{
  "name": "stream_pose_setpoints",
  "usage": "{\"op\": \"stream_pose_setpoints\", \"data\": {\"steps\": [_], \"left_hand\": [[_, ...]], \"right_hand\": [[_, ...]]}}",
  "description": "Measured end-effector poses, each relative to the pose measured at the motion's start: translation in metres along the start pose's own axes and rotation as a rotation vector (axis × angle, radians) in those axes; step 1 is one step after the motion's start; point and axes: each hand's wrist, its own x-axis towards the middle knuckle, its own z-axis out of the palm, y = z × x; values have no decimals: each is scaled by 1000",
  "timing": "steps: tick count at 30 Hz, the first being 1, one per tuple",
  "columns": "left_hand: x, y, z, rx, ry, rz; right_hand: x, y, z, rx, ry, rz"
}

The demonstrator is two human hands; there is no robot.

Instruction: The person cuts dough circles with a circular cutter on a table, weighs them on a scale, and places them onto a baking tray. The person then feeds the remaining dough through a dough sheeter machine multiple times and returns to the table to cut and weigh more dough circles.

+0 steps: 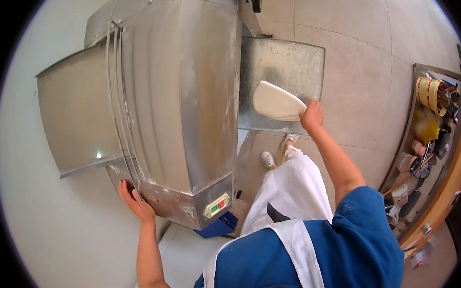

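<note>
A big metal roller machine [157, 95], which looks like a dough sheeter, fills the left and middle. White smears mark its casing. At its lower left corner my left hand [135, 202] touches the side panel, fingers stretched and thumb apart, beside the lower end of the thin metal rods [117, 98]. On the right, my right hand [313, 115] is closed on the pointed end of a flat, cream-white oval piece of dough [276, 102]. The dough lies over the metal outfeed tray [299, 57]; whether all of it touches the tray I cannot tell.
Green and red buttons sit on a switch box [216, 205] at the machine's near corner. A sloping metal plate [80, 110] projects left toward the wall. Far right, a shelf [407, 111] holds a yellow tub [430, 94] and several utensils. Below is a blue object [217, 227].
</note>
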Motion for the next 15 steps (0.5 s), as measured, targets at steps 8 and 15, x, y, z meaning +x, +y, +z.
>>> {"op": "stream_pose_setpoints", "data": {"steps": [8,15], "left_hand": [[3,-3,5,-70,32,16],[1,0,5,-111,64,15]], "right_hand": [[-208,-91,1,822,-1157,-285],[-227,-106,13,906,-939,-387]]}}
